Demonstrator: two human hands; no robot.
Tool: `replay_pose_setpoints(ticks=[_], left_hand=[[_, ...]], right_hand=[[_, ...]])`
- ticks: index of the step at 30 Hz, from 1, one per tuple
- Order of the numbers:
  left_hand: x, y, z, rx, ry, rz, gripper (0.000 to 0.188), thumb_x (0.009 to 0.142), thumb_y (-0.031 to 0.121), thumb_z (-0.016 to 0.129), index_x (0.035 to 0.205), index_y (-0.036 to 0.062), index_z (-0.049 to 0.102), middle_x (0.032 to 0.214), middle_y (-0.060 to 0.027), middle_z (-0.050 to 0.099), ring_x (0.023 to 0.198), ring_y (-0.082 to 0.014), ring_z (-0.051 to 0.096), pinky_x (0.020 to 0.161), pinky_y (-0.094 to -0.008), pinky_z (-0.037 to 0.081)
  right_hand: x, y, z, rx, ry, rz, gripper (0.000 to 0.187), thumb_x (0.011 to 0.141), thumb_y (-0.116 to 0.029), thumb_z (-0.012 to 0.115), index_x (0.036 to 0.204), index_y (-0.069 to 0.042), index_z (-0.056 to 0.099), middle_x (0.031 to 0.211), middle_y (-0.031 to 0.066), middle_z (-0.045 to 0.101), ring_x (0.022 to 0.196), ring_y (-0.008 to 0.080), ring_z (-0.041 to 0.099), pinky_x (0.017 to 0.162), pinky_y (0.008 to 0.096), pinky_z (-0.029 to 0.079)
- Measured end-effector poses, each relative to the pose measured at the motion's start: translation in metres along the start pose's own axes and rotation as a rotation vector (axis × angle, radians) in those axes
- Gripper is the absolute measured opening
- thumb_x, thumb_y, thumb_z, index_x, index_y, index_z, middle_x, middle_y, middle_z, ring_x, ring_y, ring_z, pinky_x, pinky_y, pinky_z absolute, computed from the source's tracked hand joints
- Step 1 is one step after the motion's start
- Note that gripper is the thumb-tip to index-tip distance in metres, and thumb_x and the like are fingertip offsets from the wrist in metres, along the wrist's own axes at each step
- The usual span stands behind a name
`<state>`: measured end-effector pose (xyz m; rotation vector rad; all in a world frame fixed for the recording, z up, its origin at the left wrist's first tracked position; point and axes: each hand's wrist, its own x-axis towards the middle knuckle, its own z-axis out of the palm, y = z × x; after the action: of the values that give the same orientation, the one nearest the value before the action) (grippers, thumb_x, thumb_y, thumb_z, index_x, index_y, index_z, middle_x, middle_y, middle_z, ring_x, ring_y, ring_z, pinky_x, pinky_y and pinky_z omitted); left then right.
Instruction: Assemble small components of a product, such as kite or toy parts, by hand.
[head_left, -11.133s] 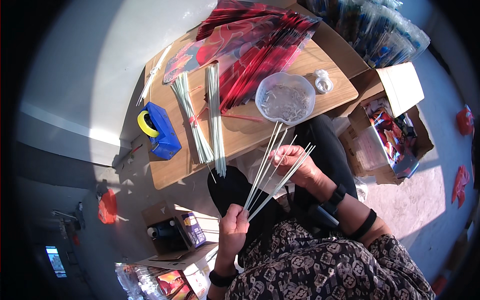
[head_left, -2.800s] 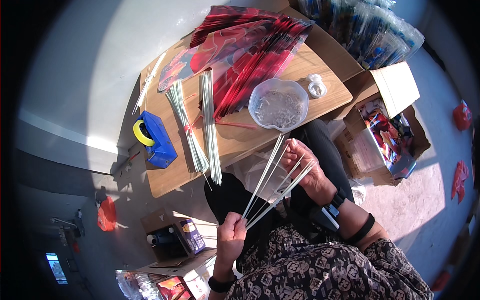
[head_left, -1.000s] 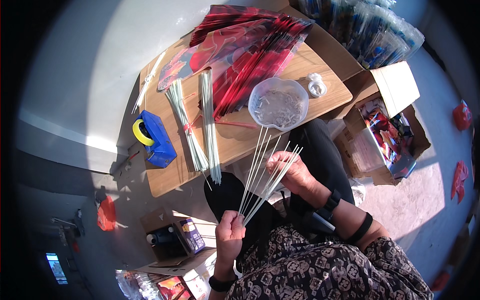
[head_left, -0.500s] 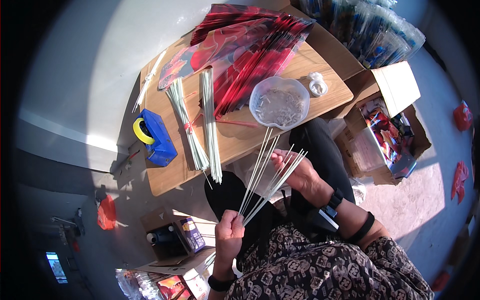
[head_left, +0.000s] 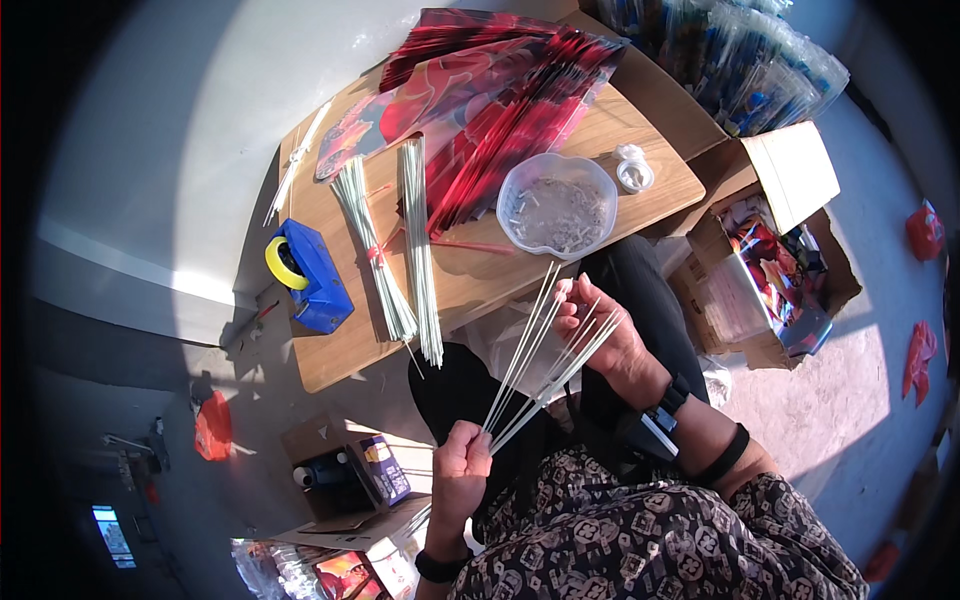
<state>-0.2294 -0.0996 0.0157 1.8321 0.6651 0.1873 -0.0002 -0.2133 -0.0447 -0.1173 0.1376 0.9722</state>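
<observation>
The left hand (head_left: 462, 467) has its fingers closed on the lower ends of several thin pale sticks (head_left: 553, 384), which fan out upward in two groups. The sticks are held above the lap, off the near edge of the worktop (head_left: 330, 365), with the upper tips of one group below the clear bowl (head_left: 550, 168) in the view. The right hand (head_left: 612, 335) is beside the upper ends, its fingers partly curled and the tips of thumb and forefinger close together; whether they grip anything cannot be told. On the worktop, a red-tied bundle (head_left: 372, 245) and a second stick bundle (head_left: 422, 270) lie side by side, reaching toward the near edge. A blue tape dispenser (head_left: 318, 290) stands at the left edge; red printed sheets (head_left: 520, 130) spread along the far edge. The bowl, containing small pale pieces, is near the right end, just beside a small round container (head_left: 634, 178).
</observation>
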Motion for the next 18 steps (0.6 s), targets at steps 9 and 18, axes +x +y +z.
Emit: replay_pose_setpoints(ticks=[9, 18], left_hand=[[-0.0002, -0.0009, -0.0002, 0.01, -0.019, 0.004, 0.008, 0.089, 0.003, 0.049, 0.081, 0.0022, 0.049, 0.059, 0.0006, 0.043, 0.049, -0.0053, 0.041, 0.044, -0.0202, 0.033], [-0.0004, 0.0003, -0.0004, 0.018, -0.01, -0.003, 0.008, 0.089, 0.002, 0.049, 0.08, 0.0022, 0.049, 0.059, 0.0008, 0.043, 0.049, -0.0051, 0.042, 0.044, -0.0203, 0.033]], right_hand=[[0.0008, -0.0023, -0.0021, -0.008, -0.042, -0.06, 0.026, 0.088, -0.014, 0.054, 0.106, 0.006, 0.053, 0.083, 0.0063, 0.054, 0.065, 0.0104, 0.047, 0.056, 0.0215, 0.043], [-0.0004, -0.0045, 0.0027, -0.02, 0.086, -0.076, 0.026, 0.086, -0.003, 0.047, 0.108, 0.009, 0.051, 0.086, 0.0094, 0.056, 0.068, 0.0122, 0.052, 0.059, 0.0216, 0.048]])
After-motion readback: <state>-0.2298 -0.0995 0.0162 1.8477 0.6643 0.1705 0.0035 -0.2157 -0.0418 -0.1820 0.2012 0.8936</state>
